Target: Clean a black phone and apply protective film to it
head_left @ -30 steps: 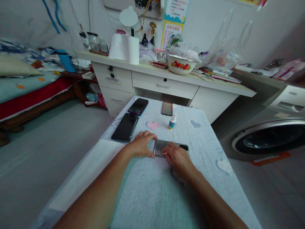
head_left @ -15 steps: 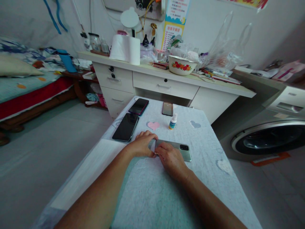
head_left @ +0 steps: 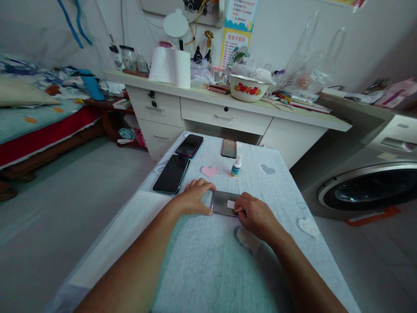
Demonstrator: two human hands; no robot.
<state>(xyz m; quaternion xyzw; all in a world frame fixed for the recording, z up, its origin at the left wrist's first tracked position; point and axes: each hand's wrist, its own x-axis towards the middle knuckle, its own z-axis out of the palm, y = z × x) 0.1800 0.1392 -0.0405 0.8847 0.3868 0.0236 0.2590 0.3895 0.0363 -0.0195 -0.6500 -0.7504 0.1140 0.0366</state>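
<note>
A grey smartphone (head_left: 223,202) lies back up on the cloth-covered table, with a small white patch on it. My left hand (head_left: 194,199) steadies its left end, thumb and forefinger at opposite corners. My right hand (head_left: 256,213) rests over the phone's right part with its fingers closed together against the back, beside the white patch; whatever is in those fingers is hidden. Its camera end is covered by this hand. Behind the phone stands a small white spray bottle (head_left: 236,166) with a coloured label.
Two dark phones (head_left: 172,174) lie at the table's left side, and a smaller brownish phone or case (head_left: 229,148) near its far edge. A white desk (head_left: 224,115) with a flowered bowl (head_left: 249,88) stands beyond. To the right is a washing machine (head_left: 368,143), to the left a bed (head_left: 42,124).
My right hand has slid right along the phone, from near its left end to its camera end. The white patch has come into sight. My left hand stays put.
</note>
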